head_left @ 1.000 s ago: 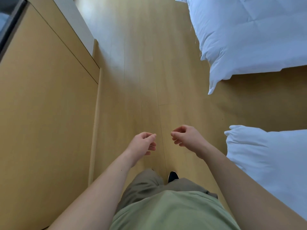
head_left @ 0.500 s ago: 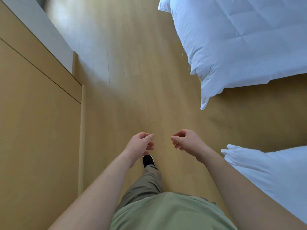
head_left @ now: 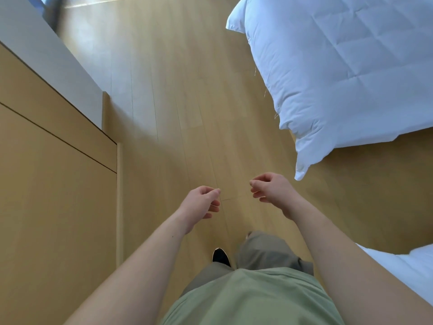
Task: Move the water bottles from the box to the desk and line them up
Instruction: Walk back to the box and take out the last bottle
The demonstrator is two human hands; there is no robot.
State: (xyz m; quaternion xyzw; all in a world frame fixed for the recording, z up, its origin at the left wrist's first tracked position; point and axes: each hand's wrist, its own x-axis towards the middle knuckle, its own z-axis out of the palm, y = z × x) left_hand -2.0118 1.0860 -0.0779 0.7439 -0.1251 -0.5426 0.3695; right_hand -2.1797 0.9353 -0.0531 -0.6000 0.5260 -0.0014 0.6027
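The left hand [head_left: 203, 202] is hanging out in front of the body over the floor [head_left: 182, 95], its fingers loosely curled inward with the thumb lying along the top, and it is holding nothing. The right hand [head_left: 269, 192] is hanging level with it and a little apart, wrist bent, its fingers loosely curled the same way and gripping nothing. Both forearms are reaching forward from the bottom corners, bare to the elbow. Between them a green shirt [head_left: 253, 299] is filling the lower middle, and below the hands a leg in olive trousers [head_left: 260, 252] is showing, with a black shoe [head_left: 220, 256] just beside it on the floor. To the left a tan cabinet [head_left: 51, 184] is running along the wall, with a grey ledge [head_left: 46, 55] behind its top edge. To the right a white duvet [head_left: 339, 73] is draping over a bed, one corner hanging down near the right hand, and a second patch of white bedding [head_left: 407, 273] is showing at the lower right edge. No bottle, box or desk is appearing in view, so where the bottles are I cannot tell.
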